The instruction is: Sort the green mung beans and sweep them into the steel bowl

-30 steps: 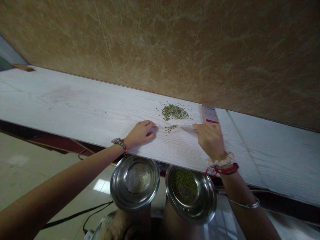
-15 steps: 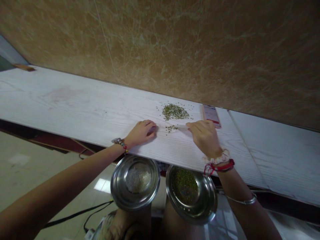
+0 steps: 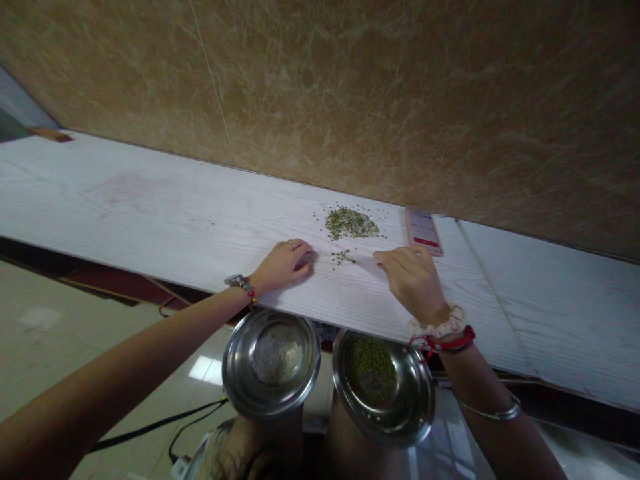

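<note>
My right hand (image 3: 411,279) pinches a thin, pale strip-like tool (image 3: 367,258), whose exact kind I cannot make out. Its tip points left at a few loose green beans (image 3: 343,257). Resting on the white wooden surface (image 3: 210,220), my left hand (image 3: 285,265) has its fingers curled towards the thumb; whatever may be inside is hidden. Behind these loose beans lies a larger spread of green beans (image 3: 351,223). A metal bowl with whitish contents (image 3: 271,413) sits below my left hand, and a metal bowl of green beans (image 3: 417,427) below my right.
A phone with a lit screen (image 3: 424,231) lies beyond my right hand. The brown marbled wall (image 3: 320,100) rises along the back of the surface. Both bowls rest on my legs, against its front edge. Black cables (image 3: 160,421) run at the lower left.
My right hand has shifted slightly to the right and towards me, and the pale tool has drawn back a little from the loose beans. My left hand stays put.
</note>
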Demonstrator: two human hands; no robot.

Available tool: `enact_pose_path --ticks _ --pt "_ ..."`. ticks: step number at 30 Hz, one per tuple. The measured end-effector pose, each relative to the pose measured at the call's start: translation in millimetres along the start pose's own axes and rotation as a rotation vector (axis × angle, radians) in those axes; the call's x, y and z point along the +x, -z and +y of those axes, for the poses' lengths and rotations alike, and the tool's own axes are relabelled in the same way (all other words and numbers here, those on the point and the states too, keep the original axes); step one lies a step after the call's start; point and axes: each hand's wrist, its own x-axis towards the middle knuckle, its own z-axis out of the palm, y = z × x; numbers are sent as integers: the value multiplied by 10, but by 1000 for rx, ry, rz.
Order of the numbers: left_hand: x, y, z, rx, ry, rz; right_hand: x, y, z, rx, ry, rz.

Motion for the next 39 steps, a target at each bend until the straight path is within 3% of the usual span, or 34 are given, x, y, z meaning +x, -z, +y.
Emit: enact_pose_path --ticks 7,16,28,39 --pt "-2 1 0 -6 -1 5 -116 198 -51 38 -2 9" --pt "-2 12 4 -7 22 -11 -81 207 -80 4 24 37" --pt "-2 -12 -13 1 14 -7 -242 432 -82 22 -10 53" --pt "-2 -3 -13 5 10 -17 -260 329 -87 -22 17 25"
